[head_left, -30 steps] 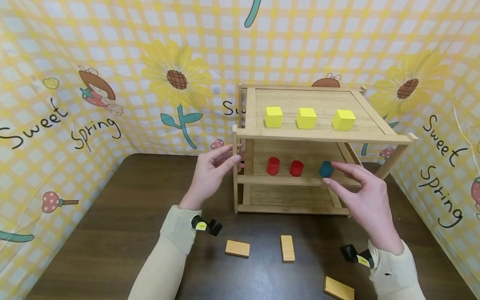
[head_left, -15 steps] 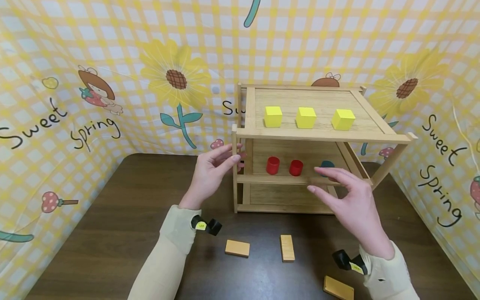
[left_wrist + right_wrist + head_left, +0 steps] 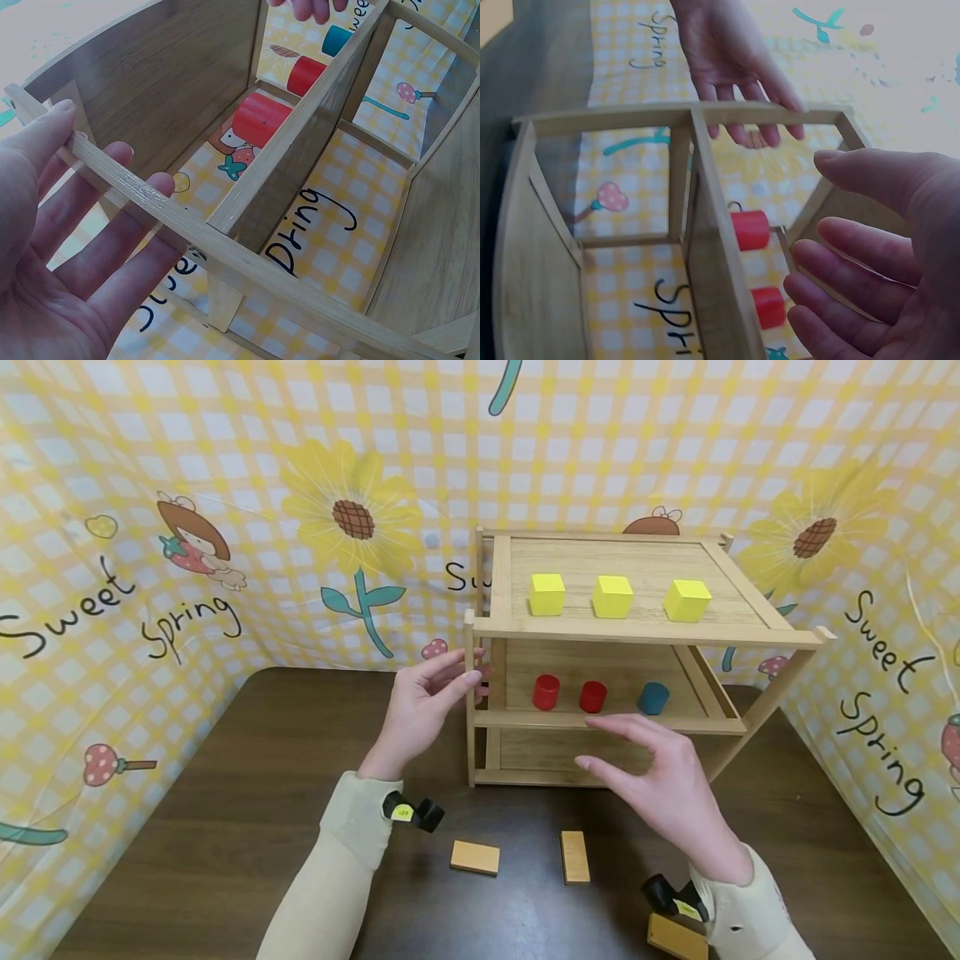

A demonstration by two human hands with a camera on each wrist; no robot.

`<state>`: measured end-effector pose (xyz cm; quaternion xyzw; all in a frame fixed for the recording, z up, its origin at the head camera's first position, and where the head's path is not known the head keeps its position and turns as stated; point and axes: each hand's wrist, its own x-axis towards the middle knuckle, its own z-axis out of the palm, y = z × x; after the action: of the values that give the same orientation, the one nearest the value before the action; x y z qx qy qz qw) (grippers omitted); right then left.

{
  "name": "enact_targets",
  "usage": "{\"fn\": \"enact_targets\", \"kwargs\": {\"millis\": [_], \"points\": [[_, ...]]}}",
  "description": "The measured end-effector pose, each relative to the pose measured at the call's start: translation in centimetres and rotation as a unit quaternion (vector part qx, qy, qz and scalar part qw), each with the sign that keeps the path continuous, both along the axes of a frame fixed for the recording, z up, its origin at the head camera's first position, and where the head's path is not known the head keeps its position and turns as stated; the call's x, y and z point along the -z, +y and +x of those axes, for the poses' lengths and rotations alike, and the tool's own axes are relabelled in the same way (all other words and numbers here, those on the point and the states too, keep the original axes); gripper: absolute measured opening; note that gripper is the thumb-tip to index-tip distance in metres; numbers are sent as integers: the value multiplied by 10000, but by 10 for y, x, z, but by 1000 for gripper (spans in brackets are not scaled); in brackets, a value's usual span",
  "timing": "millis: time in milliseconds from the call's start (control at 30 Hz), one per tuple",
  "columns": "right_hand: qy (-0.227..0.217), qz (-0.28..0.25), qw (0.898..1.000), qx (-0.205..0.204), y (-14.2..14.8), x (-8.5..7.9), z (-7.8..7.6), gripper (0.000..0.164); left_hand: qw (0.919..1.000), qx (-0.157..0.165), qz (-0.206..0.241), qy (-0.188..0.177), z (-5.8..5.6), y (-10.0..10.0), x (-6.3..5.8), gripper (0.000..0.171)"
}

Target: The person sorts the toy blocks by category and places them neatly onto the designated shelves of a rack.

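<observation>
My left hand [image 3: 420,702] holds the left front post [image 3: 142,195] of a wooden shelf rack [image 3: 607,556], thumb in front and fingers behind. Ahead of the rack's middle shelf is my right hand [image 3: 667,777], thumb and fingers spread apart around nothing. On that shelf stand a left red cylinder [image 3: 547,692], a second red cylinder [image 3: 593,697] and, with a wider gap, a blue cylinder [image 3: 655,699]. The top shelf carries a left yellow cube [image 3: 547,595], a middle yellow cube [image 3: 612,597] and a right yellow cube [image 3: 687,601] in a row.
Flat wooden blocks lie on the dark table [image 3: 225,827] before the rack: a left block [image 3: 476,857], a middle block [image 3: 575,857] and a right block [image 3: 677,937], partly under the right wrist's camera. Patterned cloth [image 3: 300,410] hangs behind and at both sides.
My right hand has drawn back from the blue cylinder, moving left and toward me; that cylinder stays on the middle shelf. The left hand keeps its place at the post.
</observation>
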<state>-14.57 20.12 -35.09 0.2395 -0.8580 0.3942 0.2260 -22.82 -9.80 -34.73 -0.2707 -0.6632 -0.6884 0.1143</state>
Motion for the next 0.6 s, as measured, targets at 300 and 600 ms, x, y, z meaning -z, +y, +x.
{"fn": "enact_targets", "kwargs": {"millis": [300, 600], "points": [[-391, 185, 9984, -363, -19, 15, 1, 41, 10000, -15, -22, 45, -1, 0, 1, 31], [-1018, 420, 9910, -762, -41, 33, 4, 44, 10000, -6, -16, 70, 0, 0, 0, 31]]}}
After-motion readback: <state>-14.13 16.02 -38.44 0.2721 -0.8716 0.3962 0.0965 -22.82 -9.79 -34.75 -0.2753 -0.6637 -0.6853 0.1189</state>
